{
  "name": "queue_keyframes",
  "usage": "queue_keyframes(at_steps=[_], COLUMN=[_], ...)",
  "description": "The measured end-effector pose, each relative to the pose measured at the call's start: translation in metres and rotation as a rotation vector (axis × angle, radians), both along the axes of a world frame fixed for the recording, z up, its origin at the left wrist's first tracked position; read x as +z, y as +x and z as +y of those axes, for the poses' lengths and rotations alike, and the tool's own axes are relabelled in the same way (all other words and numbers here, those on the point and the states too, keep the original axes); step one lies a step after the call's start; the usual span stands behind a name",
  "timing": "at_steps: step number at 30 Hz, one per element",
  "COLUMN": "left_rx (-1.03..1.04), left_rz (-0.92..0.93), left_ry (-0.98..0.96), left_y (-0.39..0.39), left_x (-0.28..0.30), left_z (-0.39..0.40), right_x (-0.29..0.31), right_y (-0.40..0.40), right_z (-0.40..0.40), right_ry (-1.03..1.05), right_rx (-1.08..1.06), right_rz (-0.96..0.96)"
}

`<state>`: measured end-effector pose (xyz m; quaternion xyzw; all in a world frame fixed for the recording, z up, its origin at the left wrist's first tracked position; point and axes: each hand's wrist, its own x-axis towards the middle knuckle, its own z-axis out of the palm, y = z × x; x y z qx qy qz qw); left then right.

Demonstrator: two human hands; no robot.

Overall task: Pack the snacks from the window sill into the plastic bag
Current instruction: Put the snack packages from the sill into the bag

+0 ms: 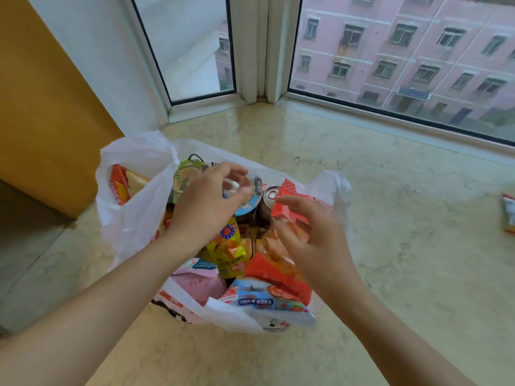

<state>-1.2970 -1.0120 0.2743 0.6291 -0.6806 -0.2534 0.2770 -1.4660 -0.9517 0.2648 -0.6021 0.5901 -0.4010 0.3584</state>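
- Pale marbled stone sill [376, 207], glossy, filling the corner of a bay.
- Two window panes [404, 57] meeting at a white corner post [255, 48], dark seals along the bottom.
- Outside, a pink apartment block [390, 37] with rows of small windows.
- At left, an ochre panel [41, 107].
- Soft grey daylight throughout.

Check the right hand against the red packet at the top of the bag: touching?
Cannot tell. In the head view the right hand hovers over the plastic bag, fingertips overlapping the red packet, but motion blur hides any contact or gap.
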Motion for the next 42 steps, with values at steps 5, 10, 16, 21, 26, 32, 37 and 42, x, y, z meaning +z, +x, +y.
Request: queue_keyframes(at_steps=[5,10,16,21,26,32,37,42], left_rx=[-0.155,-0.24,-0.383,-0.488,-0.561,-0.623,-0.655,-0.695], left_rz=[-0.117,-0.246,-0.37,-0.493,-0.497,-0.509,-0.512,-0.516], left_ry=[-0.105,-0.287,-0.379,-0.367,-0.314,-0.283,-0.258,-0.229], left_y=[-0.064,-0.132,-0.22,-0.303,-0.397,-0.487,-0.542,-0.584], left_x=[0.028,0.045,0.043,0.021,0.003,-0.021,-0.036,-0.048], left_z=[0.015,0.021,0.033,0.054,0.083,0.114,0.13,0.147], right_x=[0.017,0.018,0.015,0.006,-0.009,-0.028,-0.04,-0.049], right_y=[-0.057,-0.126,-0.215,-0.299,-0.386,-0.471,-0.523,-0.561], right_z=[0.027,0.052,0.09,0.131,0.173,0.209,0.232,0.252], right_ry=[-0.358,-0.405,-0.337,-0.246,-0.198,-0.133,-0.099,-0.08], right_rx=[-0.016,-0.102,-0.215,-0.319,-0.402,-0.43,-0.447,-0.488], right_rz=[0.469,0.69,0.772,0.817,0.839,0.828,0.843,0.828])
